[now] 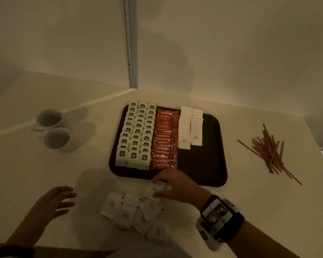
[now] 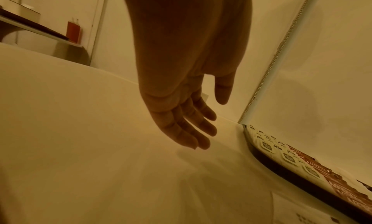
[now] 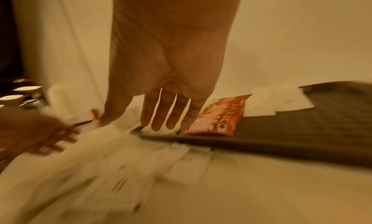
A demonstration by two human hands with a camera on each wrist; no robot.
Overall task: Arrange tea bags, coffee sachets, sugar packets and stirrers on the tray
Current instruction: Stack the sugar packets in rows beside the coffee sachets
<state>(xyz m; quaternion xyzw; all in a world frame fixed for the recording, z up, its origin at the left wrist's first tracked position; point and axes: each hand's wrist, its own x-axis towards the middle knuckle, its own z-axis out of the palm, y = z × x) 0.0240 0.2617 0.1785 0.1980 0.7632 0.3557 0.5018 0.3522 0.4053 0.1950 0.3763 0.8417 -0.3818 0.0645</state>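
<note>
A dark tray holds three rows of tea bags, a column of orange coffee sachets and two short columns of white sugar packets. Several loose sugar packets lie on the table in front of the tray. My right hand reaches over the far end of that pile at the tray's front edge, fingers straight and slightly spread, thumb apart, touching a packet. My left hand hovers flat just above the table to the left, holding nothing. Brown stirrers lie in a loose heap right of the tray.
Two white cups stand at the far left of the table. Walls meet in a corner right behind the tray. The tray's right third is bare. The table's right edge runs just past the stirrers.
</note>
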